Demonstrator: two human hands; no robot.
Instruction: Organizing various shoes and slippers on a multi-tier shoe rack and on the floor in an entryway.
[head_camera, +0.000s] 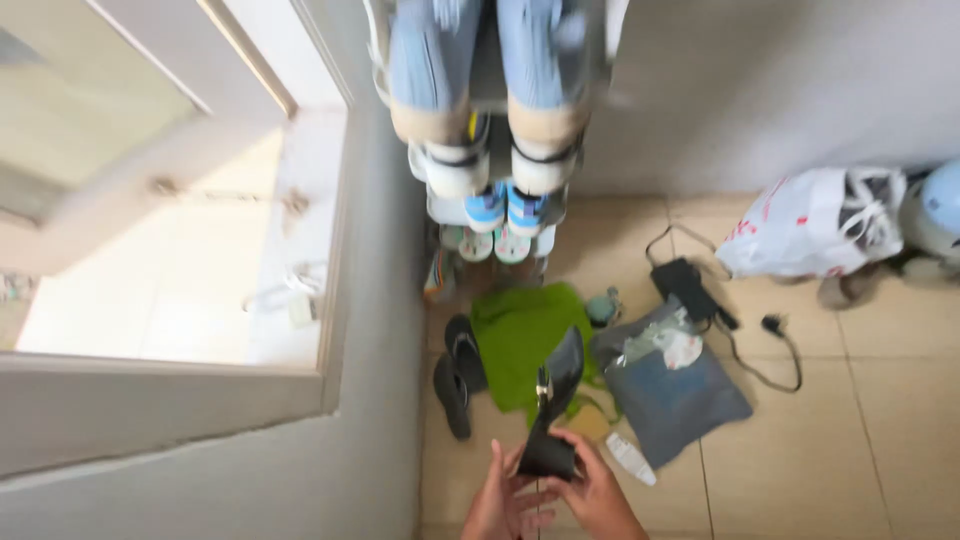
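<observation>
At bottom centre, both hands on black shoe (552, 415): right hand (598, 492) clamped round its lower end, left hand (502, 500) open, fingers spread vs. its side. Long axis runs up/away toward green cloth (515, 335); shoe rack (490, 215) beyond.

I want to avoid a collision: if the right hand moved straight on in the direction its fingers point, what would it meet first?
The right hand holds a black shoe and points up-frame. Probably the green cloth on the floor comes first, though depth is unclear from above.
</observation>
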